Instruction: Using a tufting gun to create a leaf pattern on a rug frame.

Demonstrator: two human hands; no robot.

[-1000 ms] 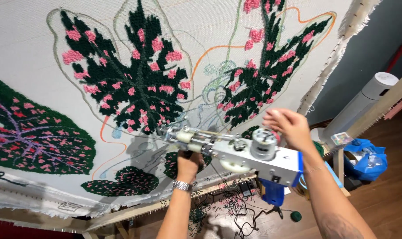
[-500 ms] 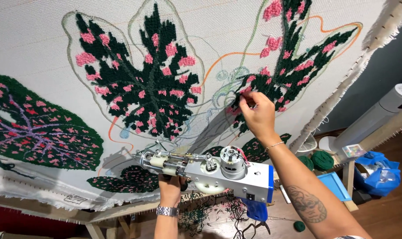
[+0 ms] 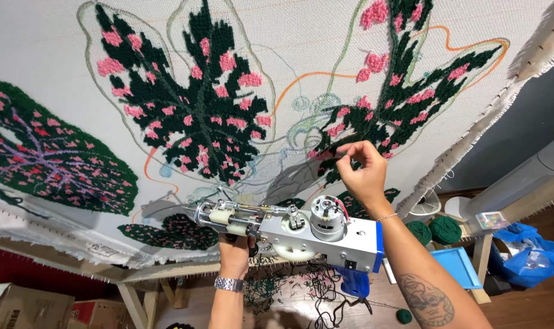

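1. Two hands work at a rug cloth stretched on a frame. Nearest the camera, the left hand point(image 3: 235, 253), a metal watch point(image 3: 230, 284) on its wrist, is closed from below around the grip of a tufting gun point(image 3: 301, 234).
2. The gun lies level and side-on, its needle end pointing left. It is held just off the cloth, not pressed into it.
3. Above it, the right hand point(image 3: 363, 176) reaches to the cloth point(image 3: 289, 36). Thumb and forefinger are pinched together at the edge of a dark green and pink leaf point(image 3: 386, 116), and the other fingers are curled loosely. Whether a strand is caught between the fingertips cannot be told.
4. The step in hand looks like touch-up on the pile by hand while the gun waits. Any more stitching would call for the right hand back on the gun and the needle end turned square to the cloth.
5. Below, yarn scraps point(image 3: 271, 286) litter the floor under the wooden frame point(image 3: 167, 271).
6. Farther right sit green yarn balls point(image 3: 444, 228), a blue tray point(image 3: 458, 268) and a blue bag point(image 3: 527, 253).
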